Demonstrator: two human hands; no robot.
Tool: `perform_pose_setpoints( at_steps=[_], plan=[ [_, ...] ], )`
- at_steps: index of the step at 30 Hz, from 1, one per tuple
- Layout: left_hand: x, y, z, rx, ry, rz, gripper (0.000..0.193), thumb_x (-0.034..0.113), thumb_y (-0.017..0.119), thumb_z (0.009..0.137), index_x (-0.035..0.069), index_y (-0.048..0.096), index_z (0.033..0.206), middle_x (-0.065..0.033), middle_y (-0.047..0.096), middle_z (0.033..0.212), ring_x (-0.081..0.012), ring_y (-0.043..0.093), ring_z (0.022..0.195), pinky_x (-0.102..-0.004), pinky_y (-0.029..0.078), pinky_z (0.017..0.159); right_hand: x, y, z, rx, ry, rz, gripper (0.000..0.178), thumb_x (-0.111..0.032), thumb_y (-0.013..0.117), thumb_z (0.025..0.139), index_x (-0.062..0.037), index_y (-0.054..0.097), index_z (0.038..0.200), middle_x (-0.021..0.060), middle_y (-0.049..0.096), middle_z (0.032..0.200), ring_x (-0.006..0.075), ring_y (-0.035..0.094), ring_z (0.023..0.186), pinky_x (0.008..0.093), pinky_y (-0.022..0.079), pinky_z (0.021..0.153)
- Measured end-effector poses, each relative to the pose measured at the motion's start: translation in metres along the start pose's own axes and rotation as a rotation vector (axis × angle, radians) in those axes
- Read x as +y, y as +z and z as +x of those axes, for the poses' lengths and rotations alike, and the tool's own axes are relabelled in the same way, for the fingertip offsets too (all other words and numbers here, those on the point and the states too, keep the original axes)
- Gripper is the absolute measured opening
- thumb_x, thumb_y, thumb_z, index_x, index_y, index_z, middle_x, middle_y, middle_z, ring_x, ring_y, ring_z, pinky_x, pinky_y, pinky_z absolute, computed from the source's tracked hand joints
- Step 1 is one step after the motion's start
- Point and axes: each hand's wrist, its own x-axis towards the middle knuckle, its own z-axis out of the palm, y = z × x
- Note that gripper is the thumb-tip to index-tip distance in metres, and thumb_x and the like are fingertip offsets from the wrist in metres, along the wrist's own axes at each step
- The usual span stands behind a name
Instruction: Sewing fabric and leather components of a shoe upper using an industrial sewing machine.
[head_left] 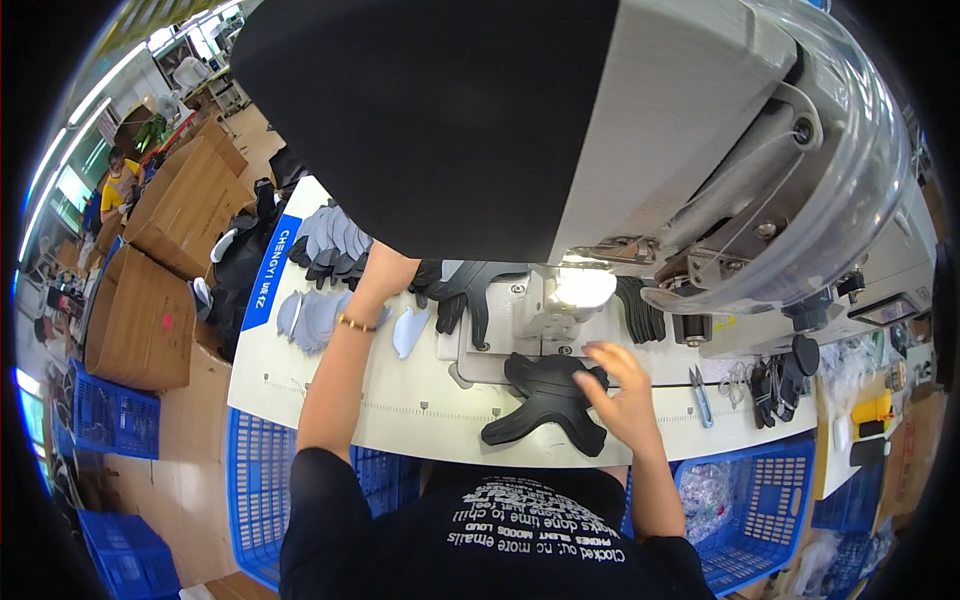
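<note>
A black padded piece with several lobes (548, 400) lies at the front of the sewing machine's bed, near the table's edge. My right hand (620, 392) is at its right side, fingers apart, the fingertips close over its edge; whether they touch cannot be made out. Further left, my left hand (388, 268) reaches in under the dark head of the sewing machine (440, 130), which hides its fingers. Beside that hand are dark cut pieces (475, 295) by the machine's post (545, 310). A lit lamp shines over the post.
Stacks of grey pieces (338, 235) and lighter grey pieces (310, 318) spread over the table's left. At right lie blue-handled snips (703, 398) and black pieces (782, 388). Blue baskets (258, 500) stand below the edge. Cardboard boxes (140, 320) and another person (122, 185) are at far left.
</note>
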Motion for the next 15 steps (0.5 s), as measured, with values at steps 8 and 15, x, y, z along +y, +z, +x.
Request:
perform_pose_setpoints(
  at_steps=[8, 15],
  plan=[
    [0.052, -0.020, -0.104, -0.334, -0.531, -0.023, 0.021, 0.013, 0.062, 0.068, -0.001, 0.057, 0.083, -0.0142, 0.055, 0.072, -0.0255, 0.053, 0.064, -0.0343, 0.041, 0.059, 0.006, 0.018, -0.018, -0.079, -0.059, -0.616, 0.059, -0.034, 0.069, 0.056, 0.0034, 0.051, 0.098, 0.0151, 0.046, 0.107, 0.0303, 0.040, 0.101, 0.0374, 0.034, 0.084],
    [0.053, -0.041, -0.104, -0.031, -0.644, -0.278, 0.016, 0.007, 0.056, 0.071, 0.000, 0.059, 0.084, -0.0142, 0.056, 0.074, -0.0249, 0.054, 0.067, -0.0313, 0.042, 0.061, 0.013, 0.011, -0.029, -0.044, 0.177, 0.074, 0.033, -0.005, 0.066, 0.064, -0.0021, 0.054, 0.095, 0.0084, 0.052, 0.090, 0.0152, 0.053, 0.072, 0.0244, 0.044, 0.058]
  ],
)
